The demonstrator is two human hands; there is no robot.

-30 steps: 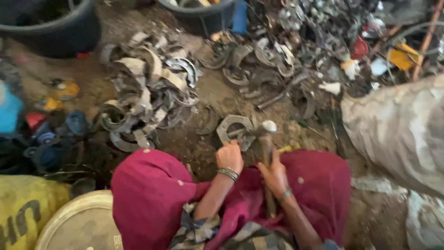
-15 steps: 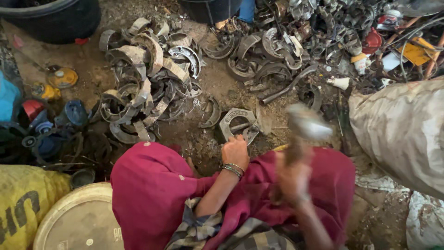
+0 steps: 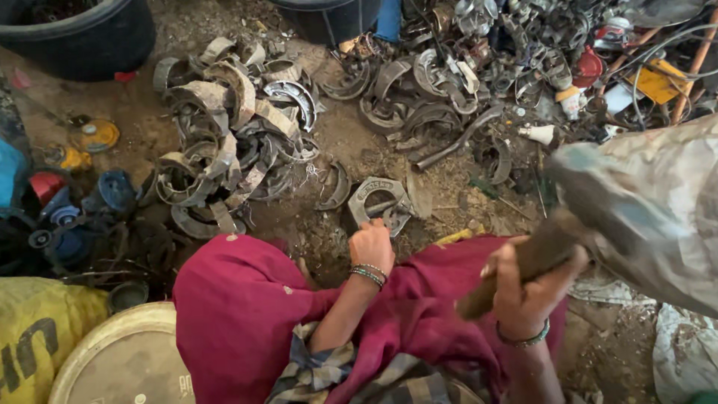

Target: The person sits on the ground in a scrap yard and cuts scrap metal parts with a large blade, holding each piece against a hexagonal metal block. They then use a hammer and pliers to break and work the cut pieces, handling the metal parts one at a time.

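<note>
I sit on the dirt ground with maroon cloth (image 3: 247, 307) over my knees. My left hand (image 3: 372, 247), with bangles at the wrist, rests on the near edge of a curved grey metal part (image 3: 378, 196) lying on the soil and steadies it. My right hand (image 3: 527, 292) is lifted at the right, closed around the wooden handle of a hammer (image 3: 542, 254). The handle slants up to the right. Its head is blurred against a grey sack and cannot be made out.
A heap of curved metal shoes (image 3: 224, 127) lies at left, and more scrap metal (image 3: 449, 75) at the back. Two black tubs (image 3: 75, 37) (image 3: 329, 19) stand at the top. A grey sack (image 3: 651, 202) fills the right. A yellow sack (image 3: 30, 337), a pale round lid (image 3: 120, 359) and blue parts (image 3: 75, 217) are at left.
My right hand has swung the hammer up from the metal part and out to the right. My left hand stays on the part.
</note>
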